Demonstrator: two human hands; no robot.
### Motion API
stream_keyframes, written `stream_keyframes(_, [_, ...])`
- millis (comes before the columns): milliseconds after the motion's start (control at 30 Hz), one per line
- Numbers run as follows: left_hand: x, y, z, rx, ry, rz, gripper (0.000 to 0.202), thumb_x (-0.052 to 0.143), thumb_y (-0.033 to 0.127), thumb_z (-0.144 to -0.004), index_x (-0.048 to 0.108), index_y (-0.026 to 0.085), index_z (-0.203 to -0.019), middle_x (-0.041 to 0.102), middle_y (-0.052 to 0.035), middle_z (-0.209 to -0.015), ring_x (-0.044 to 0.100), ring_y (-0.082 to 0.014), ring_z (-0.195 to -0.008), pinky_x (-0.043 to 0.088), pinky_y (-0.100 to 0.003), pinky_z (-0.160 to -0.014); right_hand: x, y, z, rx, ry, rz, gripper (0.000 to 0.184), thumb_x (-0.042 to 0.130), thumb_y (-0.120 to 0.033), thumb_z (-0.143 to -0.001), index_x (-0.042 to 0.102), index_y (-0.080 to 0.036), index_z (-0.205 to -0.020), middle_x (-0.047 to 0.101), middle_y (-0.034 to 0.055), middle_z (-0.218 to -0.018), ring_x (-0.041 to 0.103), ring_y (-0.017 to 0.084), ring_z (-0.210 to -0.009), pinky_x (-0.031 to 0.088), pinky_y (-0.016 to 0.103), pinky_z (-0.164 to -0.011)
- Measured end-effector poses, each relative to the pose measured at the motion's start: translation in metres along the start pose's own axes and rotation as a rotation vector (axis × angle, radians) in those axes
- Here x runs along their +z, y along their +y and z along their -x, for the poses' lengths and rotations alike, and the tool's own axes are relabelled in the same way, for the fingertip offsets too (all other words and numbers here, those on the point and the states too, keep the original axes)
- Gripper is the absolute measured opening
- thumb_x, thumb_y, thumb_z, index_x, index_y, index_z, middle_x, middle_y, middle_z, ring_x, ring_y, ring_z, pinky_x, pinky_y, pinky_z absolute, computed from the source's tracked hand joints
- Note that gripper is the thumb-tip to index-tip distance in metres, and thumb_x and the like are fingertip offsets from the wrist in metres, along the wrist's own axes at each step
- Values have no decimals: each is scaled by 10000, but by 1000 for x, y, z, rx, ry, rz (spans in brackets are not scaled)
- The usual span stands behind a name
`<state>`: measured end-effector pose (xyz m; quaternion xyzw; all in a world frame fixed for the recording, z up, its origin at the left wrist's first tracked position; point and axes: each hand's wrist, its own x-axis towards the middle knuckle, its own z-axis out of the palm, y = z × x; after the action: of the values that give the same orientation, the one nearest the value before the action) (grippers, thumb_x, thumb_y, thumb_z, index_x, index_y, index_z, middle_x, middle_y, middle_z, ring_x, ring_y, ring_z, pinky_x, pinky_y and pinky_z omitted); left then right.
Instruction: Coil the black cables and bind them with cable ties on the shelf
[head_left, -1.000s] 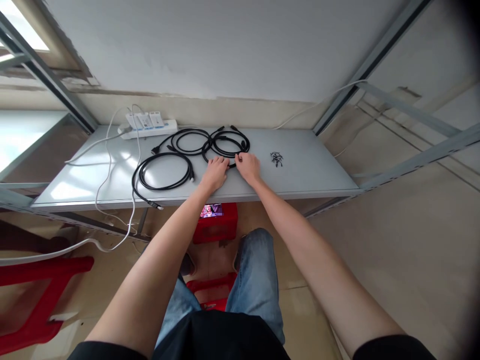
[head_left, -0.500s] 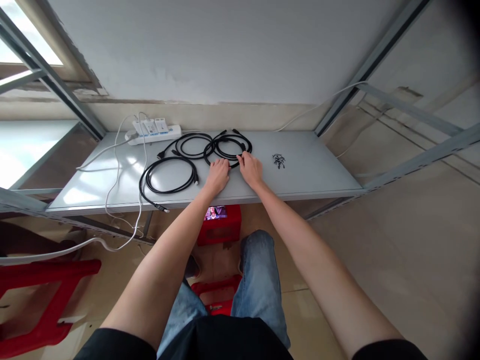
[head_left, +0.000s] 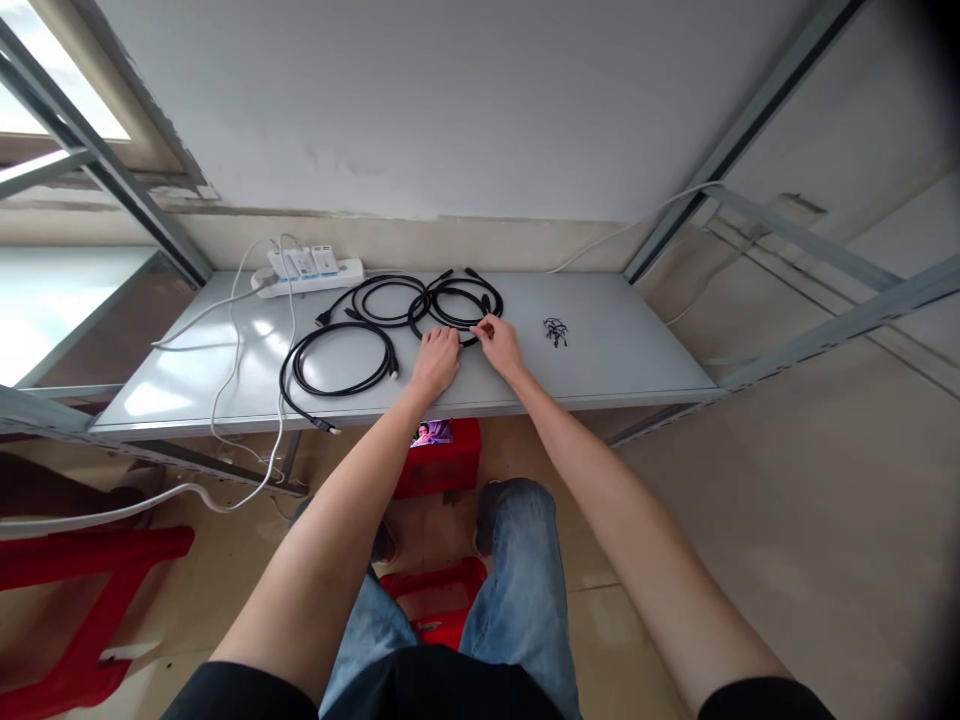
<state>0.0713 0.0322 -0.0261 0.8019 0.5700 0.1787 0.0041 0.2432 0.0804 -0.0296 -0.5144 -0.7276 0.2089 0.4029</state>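
Observation:
Several coiled black cables lie on the grey shelf. The right-hand coil [head_left: 457,291] is partly covered by my hands at its near edge. My left hand [head_left: 439,361] is closed over that edge, its fingers curled on the cable. Just beside it, my right hand [head_left: 500,345] pinches at the same edge with thumb and forefinger; what lies between the fingertips is too small to make out. Another cable coil [head_left: 390,300] overlaps this one from the left. A third coil [head_left: 341,391] rests nearer the front, one plug close to the shelf edge. Small black ties [head_left: 556,332] sit in a pile to the right.
A white power strip [head_left: 352,272] with chargers stands at the back left, its white cords [head_left: 238,340] trailing over the shelf [head_left: 622,370] and down. Metal posts [head_left: 667,220] frame the sides. Below are a red stool [head_left: 442,470] with a lit phone [head_left: 432,432] and another red stool [head_left: 97,610].
The view has tilted slightly, so the shelf appears a little lower. Both hands stay at the near edge of the same coil, with only slight finger movement.

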Motion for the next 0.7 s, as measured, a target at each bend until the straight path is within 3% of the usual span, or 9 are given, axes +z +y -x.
stream_keyframes(200, [-4,3,1,-48,-28,-12,223,445,105,-1041,619,153,-1173,701,-200,-1266,608,-368,-1284,443,-516,-1090,4,10,-14,168,-52,-408,386,792,-592,-833,674,-224,-837,726,54,-815,644,202,-729,563,349,-712])
stream_keyframes(500, [-1,0,1,-32,-24,-9,246,439,89,-1032,606,167,-1195,708,-185,-1258,610,-358,-1262,441,-506,-1081,12,8,-12,106,49,-305,283,671,-468,-931,711,-208,-828,779,106,-969,689,222,-881,570,362,-870])
stream_keyframes(700, [-7,5,0,-40,-56,-43,259,428,99,-1050,604,166,-1228,700,-185,-1303,606,-355,-1268,443,-503,-1083,14,14,-14,170,4,-456,329,671,-491,-923,676,-218,-740,657,33,-732,501,163,-630,425,302,-635])
